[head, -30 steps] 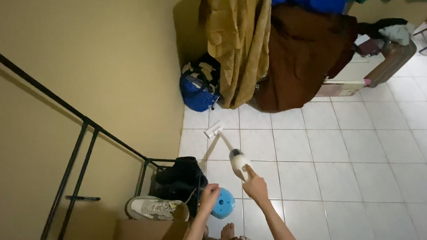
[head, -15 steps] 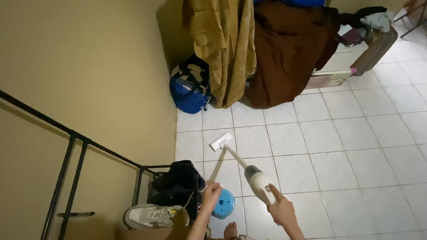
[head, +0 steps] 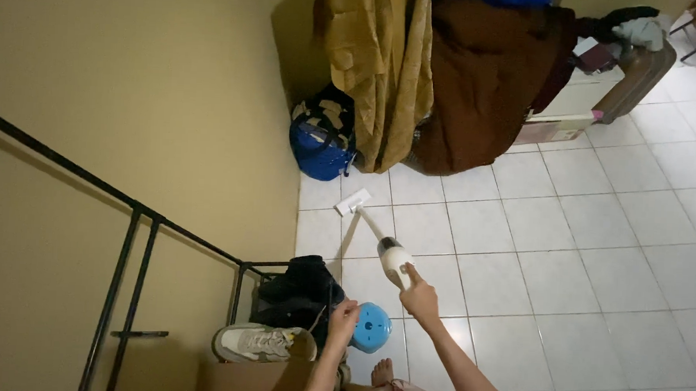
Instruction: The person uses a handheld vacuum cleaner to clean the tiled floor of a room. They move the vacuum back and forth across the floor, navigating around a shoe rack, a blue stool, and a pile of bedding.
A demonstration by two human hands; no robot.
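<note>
Gripping the vacuum (head: 385,248), the right hand (head: 420,298) was extended; the left hand (head: 343,316) was curled, its contents unclear.

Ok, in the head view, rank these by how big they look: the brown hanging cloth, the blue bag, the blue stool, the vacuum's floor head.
1. brown hanging cloth
2. blue bag
3. blue stool, though it sits nearer the camera
4. vacuum's floor head
</note>
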